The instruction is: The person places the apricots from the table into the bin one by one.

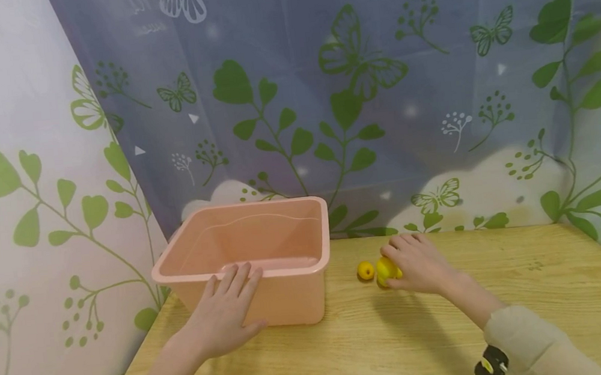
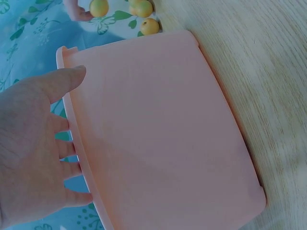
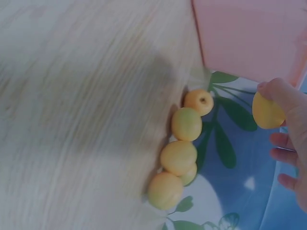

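Note:
In the head view my left hand (image 1: 225, 318) rests on the front rim of a pink plastic tub (image 1: 289, 300), its fingers straight over the edge. The left wrist view shows the thumb in front of the tub's outer wall (image 2: 158, 129) and the fingertips behind the rim. Right of the tub, my right hand (image 1: 416, 264) pinches a small yellow fruit (image 3: 267, 111) between thumb and fingers. Several similar yellow fruits (image 3: 179, 157) lie in a row on the table, apart from the held one in the right wrist view. One fruit (image 1: 365, 270) sits left of that hand; the hand partly hides others.
A light wooden table (image 1: 505, 276) carries the tub and fruits. Behind it hangs a blue cloth (image 1: 276, 45) with green leaves and butterflies, and a pale patterned cloth (image 1: 40, 249) runs along the left. A black strap piece (image 1: 491, 365) hangs at the right sleeve.

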The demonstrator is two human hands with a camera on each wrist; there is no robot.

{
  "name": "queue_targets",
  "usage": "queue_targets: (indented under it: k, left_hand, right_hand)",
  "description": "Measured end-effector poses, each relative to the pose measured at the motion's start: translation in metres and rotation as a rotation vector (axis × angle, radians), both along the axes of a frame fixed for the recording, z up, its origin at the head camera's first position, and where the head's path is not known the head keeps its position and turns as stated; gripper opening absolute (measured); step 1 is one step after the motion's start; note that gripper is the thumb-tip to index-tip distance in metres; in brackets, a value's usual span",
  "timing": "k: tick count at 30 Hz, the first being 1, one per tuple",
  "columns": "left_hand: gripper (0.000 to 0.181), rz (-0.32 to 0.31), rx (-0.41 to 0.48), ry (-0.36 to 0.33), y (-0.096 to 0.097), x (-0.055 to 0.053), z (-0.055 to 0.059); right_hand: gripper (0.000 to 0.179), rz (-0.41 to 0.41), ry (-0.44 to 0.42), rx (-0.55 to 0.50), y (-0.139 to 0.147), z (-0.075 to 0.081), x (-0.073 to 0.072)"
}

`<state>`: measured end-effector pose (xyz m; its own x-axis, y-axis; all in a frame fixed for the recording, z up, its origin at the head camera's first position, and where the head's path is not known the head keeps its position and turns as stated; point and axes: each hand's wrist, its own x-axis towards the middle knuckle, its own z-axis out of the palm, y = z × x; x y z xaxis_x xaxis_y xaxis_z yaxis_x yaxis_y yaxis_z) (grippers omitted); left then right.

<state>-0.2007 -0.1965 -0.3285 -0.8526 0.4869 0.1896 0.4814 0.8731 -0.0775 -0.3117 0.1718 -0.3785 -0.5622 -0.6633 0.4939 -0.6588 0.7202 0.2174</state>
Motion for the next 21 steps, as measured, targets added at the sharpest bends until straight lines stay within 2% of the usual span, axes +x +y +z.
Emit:
queue_targets:
  k: [15,21]
  left_hand:
    - [0.081,0.004,0.001,-0.008,0.0,0.001,0.002]
    - [0.081,0.005,-0.004,-0.006,0.001,0.001,0.001]
  right_hand:
    - [0.048,-0.012,-0.001,0.022,-0.018,0.035,0.0]
    - [0.046,-0.017,-0.037,0.008,-0.028,0.043,0.0]
